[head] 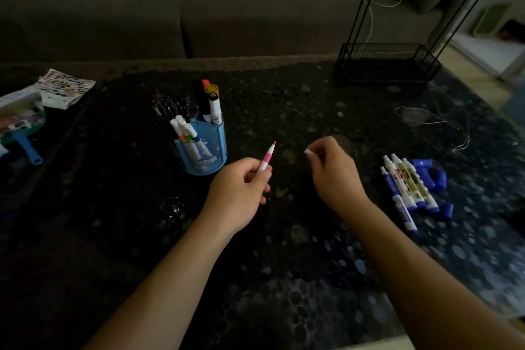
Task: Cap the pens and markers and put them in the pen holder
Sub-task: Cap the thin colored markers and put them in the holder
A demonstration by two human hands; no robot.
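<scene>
My left hand (pixel 241 193) grips an uncapped pink and white pen (pixel 267 158), its tip pointing up and away. To its right, my right hand (pixel 332 170) pinches a small white cap (pixel 309 152) between fingertips, a short gap from the pen tip. The blue pen holder (pixel 203 150) stands just left of the left hand, holding several capped white pens and larger markers. At the right lie several uncapped white and blue markers (pixel 409 190) side by side, with loose blue caps (pixel 431 176) beside them.
The dark speckled table (pixel 284 264) carries a black wire basket rack (pixel 386 65) at the back right, a thin white cord (pixel 437 122), and printed packets with a blue-handled item (pixel 25 119) at the far left. A grey sofa (pixel 227 8) stands behind.
</scene>
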